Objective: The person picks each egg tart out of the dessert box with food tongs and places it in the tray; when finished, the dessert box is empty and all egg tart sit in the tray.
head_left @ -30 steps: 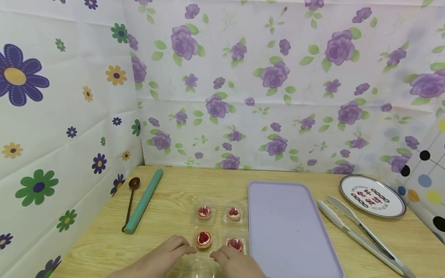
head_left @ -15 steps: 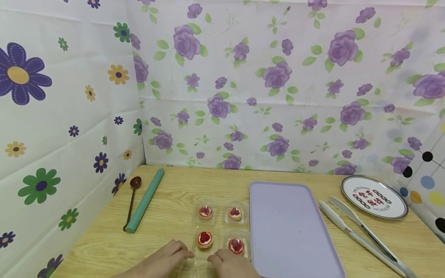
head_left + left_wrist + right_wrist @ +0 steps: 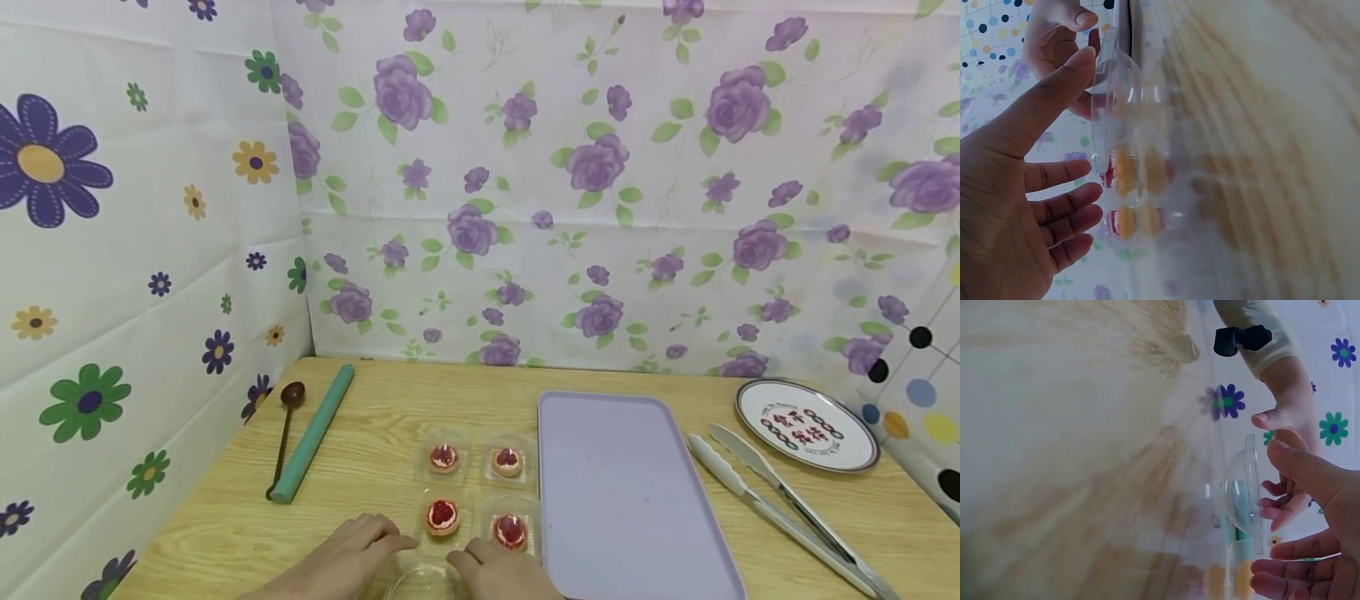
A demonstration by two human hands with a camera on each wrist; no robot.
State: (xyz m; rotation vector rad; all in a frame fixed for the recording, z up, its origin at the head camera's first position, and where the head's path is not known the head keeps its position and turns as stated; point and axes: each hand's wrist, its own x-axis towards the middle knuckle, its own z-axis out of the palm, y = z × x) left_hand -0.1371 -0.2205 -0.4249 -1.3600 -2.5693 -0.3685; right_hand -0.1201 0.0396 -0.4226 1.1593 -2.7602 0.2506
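At the front centre, cut off by the head view's lower edge, lies a clear plastic dome lid [image 3: 423,583]. In the wrist views its rim faces up and its dome bulges toward the table. My left hand [image 3: 341,557] is at its left side, fingers loosely bent and spread. My right hand [image 3: 506,573] is at the other side, with fingertips close to the rim. Neither hand's fingers curl round the lid. Just beyond are several small red-topped tarts, among them a front left tart [image 3: 442,517] and a front right tart [image 3: 511,532], in clear boxes.
Right of the tarts lies a lilac tray [image 3: 630,492], then metal tongs [image 3: 787,508] and a printed white plate [image 3: 806,425]. A dark long-handled spoon [image 3: 285,437] and a green roll [image 3: 313,433] lie at the left. Floral cloth walls [image 3: 525,183] stand behind and at the sides.
The right hand has shifted slightly left and down, showing more of the front right tart. The clear lid's outline looks rounder now. Other things keep their places.
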